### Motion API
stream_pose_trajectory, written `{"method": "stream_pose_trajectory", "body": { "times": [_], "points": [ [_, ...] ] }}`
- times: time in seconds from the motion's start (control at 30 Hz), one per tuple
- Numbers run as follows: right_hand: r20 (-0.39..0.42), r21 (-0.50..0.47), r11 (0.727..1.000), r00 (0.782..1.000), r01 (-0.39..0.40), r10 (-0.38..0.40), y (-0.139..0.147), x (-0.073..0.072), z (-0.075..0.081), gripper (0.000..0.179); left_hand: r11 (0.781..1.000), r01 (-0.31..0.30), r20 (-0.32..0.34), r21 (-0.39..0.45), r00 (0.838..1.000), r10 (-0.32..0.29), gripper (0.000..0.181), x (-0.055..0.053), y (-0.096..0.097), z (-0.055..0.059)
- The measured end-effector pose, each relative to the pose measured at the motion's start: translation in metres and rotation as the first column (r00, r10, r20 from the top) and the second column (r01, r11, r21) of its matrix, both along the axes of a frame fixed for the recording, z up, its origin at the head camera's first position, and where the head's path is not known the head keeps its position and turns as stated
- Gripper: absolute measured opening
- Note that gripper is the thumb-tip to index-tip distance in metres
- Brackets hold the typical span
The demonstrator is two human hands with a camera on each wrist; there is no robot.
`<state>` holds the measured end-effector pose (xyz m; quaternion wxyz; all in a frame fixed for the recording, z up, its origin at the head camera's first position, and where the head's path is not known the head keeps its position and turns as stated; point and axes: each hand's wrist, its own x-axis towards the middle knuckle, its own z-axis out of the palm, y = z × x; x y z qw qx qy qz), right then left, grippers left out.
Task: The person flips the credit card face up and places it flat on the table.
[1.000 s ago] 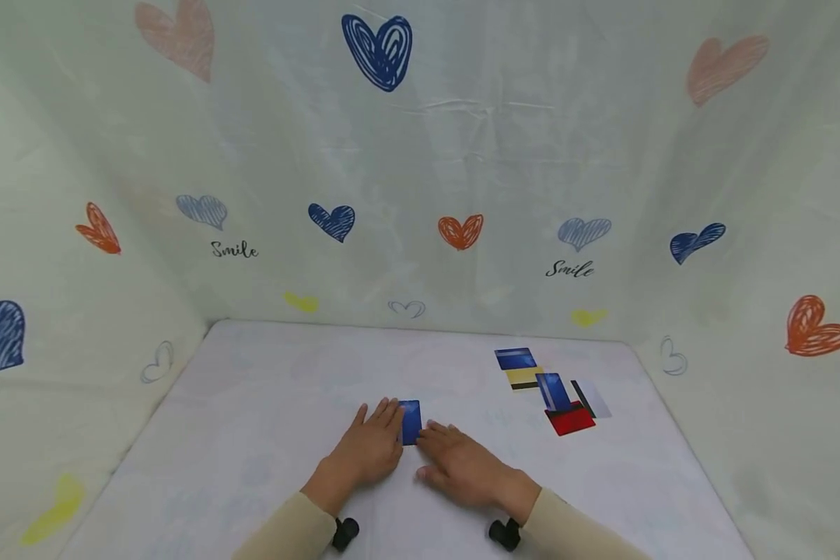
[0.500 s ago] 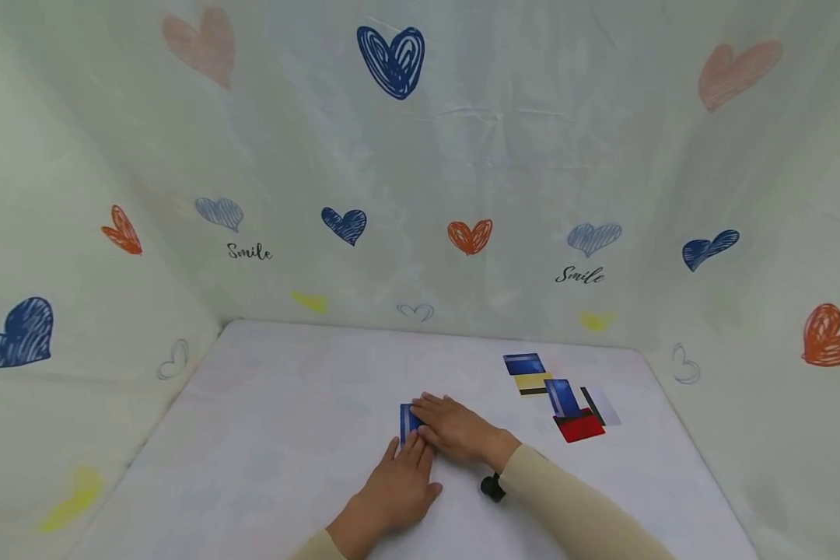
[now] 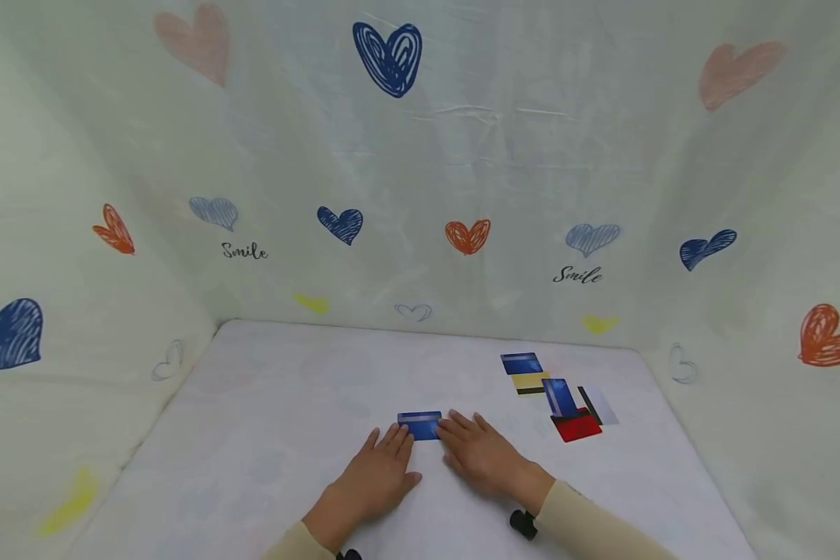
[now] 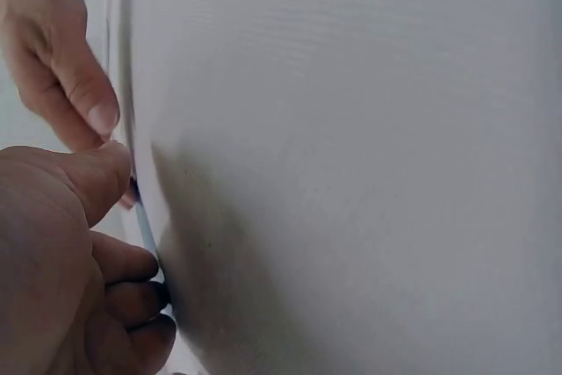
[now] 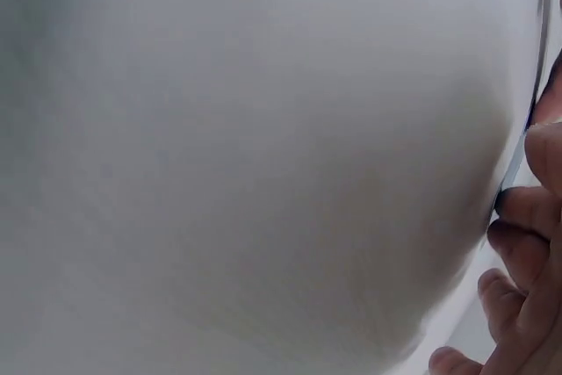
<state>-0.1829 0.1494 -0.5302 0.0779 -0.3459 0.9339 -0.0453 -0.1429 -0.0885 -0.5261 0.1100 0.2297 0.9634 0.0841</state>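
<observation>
Low in the centre of the frame, the left hand and right hand lay flat with straight, relaxed fingers touching the blue card's near edge, seemingly to steady it on the white table.

Head view looked forward and down from above the near edge of the white table, taking in the whole tabletop and the heart-printed cloth walls behind and to both sides. Stood well back, with both hands small near the bottom. Left wrist view sat very close, skimming along the table surface, turned sideways, toward the left hand and the thin edge of the blue card. Right wrist view lay equally close and low, turned likewise, fingers at its right edge. Shared among all three: the card area between the hands.
</observation>
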Motion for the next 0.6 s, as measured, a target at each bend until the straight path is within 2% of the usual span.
{"method": "stream_pose_trajectory", "body": {
  "times": [0.1, 0.23, 0.43, 0.53, 0.6],
  "points": [
    [0.014, -0.005, 1.0, 1.0, 0.015, -0.014, 0.005, 0.01, -0.002, 0.056, 1.0, 0.01, 0.011, 0.009, 1.0, -0.01, 0.07, -0.002, 0.002, -0.001],
    [0.005, -0.008, 1.0, 1.0, 0.01, -0.01, 0.003, 0.014, -0.003, 0.056, 1.0, 0.011, 0.001, 0.027, 1.0, -0.011, 0.066, -0.003, -0.003, -0.004],
    [0.006, -0.009, 1.0, 1.0, -0.004, 0.004, 0.001, 0.011, -0.001, 0.056, 0.999, 0.013, -0.053, 0.03, 0.999, -0.011, 0.057, -0.005, -0.006, -0.002],
    [-0.002, -0.011, 1.0, 1.0, 0.013, -0.013, 0.003, 0.008, 0.001, 0.058, 0.999, 0.003, -0.081, 0.041, 0.997, 0.0, 0.054, -0.008, -0.005, 0.003],
    [-0.03, -0.036, 0.999, 0.999, 0.038, -0.039, 0.005, 0.004, 0.003, 0.06, 0.999, -0.01, -0.127, 0.048, 0.992, 0.016, 0.053, -0.012, -0.005, 0.005]
  ]
}}
